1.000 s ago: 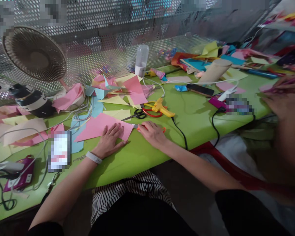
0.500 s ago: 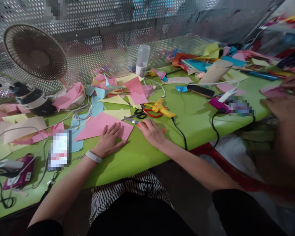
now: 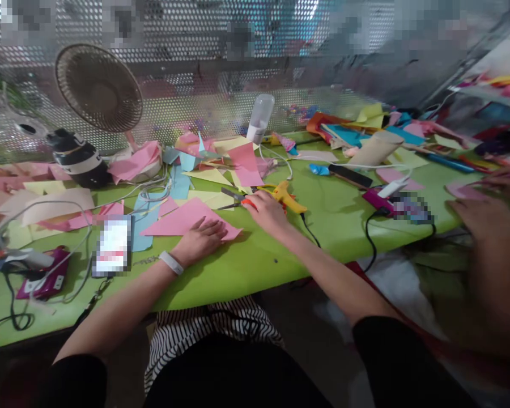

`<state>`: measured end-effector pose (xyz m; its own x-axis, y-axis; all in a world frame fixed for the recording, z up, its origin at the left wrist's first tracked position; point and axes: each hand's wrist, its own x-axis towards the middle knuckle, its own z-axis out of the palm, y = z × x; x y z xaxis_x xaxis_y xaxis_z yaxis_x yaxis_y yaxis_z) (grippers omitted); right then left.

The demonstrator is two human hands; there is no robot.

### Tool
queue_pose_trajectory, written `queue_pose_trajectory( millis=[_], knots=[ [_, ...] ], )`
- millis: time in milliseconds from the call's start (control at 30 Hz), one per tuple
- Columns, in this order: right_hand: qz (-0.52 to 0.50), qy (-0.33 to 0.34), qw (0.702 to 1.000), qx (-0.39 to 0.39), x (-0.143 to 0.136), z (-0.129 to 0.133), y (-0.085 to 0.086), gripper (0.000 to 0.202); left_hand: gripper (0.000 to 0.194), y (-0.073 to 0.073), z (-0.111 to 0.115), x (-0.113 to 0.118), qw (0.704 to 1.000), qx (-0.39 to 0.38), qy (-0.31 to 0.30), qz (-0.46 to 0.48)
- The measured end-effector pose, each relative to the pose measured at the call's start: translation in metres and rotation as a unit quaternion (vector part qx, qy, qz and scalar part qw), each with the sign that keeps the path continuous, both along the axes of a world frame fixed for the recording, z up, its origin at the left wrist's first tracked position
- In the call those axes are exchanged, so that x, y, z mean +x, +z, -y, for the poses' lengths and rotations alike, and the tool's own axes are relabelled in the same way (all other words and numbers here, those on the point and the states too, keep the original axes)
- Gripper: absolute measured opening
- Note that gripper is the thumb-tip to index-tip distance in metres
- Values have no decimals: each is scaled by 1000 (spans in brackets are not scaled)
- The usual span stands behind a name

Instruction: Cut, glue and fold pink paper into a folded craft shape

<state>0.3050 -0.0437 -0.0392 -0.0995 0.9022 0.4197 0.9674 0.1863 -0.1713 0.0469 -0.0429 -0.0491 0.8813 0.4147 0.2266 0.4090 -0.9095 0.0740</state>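
Observation:
My left hand (image 3: 200, 240) lies on a sheet of pink paper (image 3: 176, 220), fingers stretched out over its right part; its thumb is hard to make out. A pair of red-handled scissors (image 3: 233, 199) is in my right hand (image 3: 267, 211), closed around the handles. The blades point left and look parted, above the pink sheet's right end. Just behind my right hand rests a yellow glue gun (image 3: 289, 198), partly covering other tool handles. Yellow paper (image 3: 210, 199) and blue paper (image 3: 142, 241) lie beside the pink sheet.
A phone (image 3: 113, 246) and a purple power strip (image 3: 46, 277) lie left, amid loose cables. A fan (image 3: 100, 88), dark bottle (image 3: 76, 158) and clear bottle (image 3: 261, 116) stand behind. At right are a cardboard tube (image 3: 376, 150) and another person's hands (image 3: 484, 218).
My right hand has moved the scissors up and away from me, and the blades now look parted. My left hand has shifted right on the pink paper. The view has also shifted.

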Motion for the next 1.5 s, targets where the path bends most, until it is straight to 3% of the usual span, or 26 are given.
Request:
queue_pose_trajectory(
  millis=[167,300,467,533,667,733,800,867,967,1033,1100,1200,1333,1400,1500],
  knots=[
    [23,12,999,-34,-13,-59,25,25,40,10,1,-7,993,27,-33,108],
    [-1,45,998,-42,-27,-98,33,24,37,18,1,-13,983,20,-28,178],
    [-144,74,987,9,-42,-114,37,31,37,19,-4,-18,970,-11,23,240],
    [-267,135,954,-36,-42,-104,38,34,38,19,-8,-19,958,-22,65,278],
    [-457,283,817,-208,-38,-64,36,33,49,21,-16,-20,896,-69,160,408],
    [-473,286,799,-238,-41,-48,34,32,50,23,-18,-20,853,-101,184,477],
    [-458,267,815,-236,-50,-42,36,31,50,24,-20,-19,828,-128,185,515],
    [-455,244,831,-206,-59,-49,40,33,47,24,-20,-19,821,-141,182,523],
    [-490,185,844,-115,-62,-79,48,38,50,22,-18,-19,829,-119,193,511],
    [-477,122,868,-61,-55,-104,50,35,56,20,-16,-20,848,-88,190,487],
    [-389,50,917,-80,-45,-125,48,31,54,19,-14,-21,874,-72,168,450],
    [-230,-27,972,-29,-34,-136,39,24,48,19,-11,-23,907,-86,129,391],
    [-103,-7,992,70,-42,-108,27,26,45,22,-11,-23,911,-91,118,385],
    [-97,23,995,3,-54,-84,21,25,43,21,-13,-24,898,-84,141,409],
    [-71,79,979,-172,-72,-52,10,37,43,18,-16,-23,892,-81,169,411]
  ],
)
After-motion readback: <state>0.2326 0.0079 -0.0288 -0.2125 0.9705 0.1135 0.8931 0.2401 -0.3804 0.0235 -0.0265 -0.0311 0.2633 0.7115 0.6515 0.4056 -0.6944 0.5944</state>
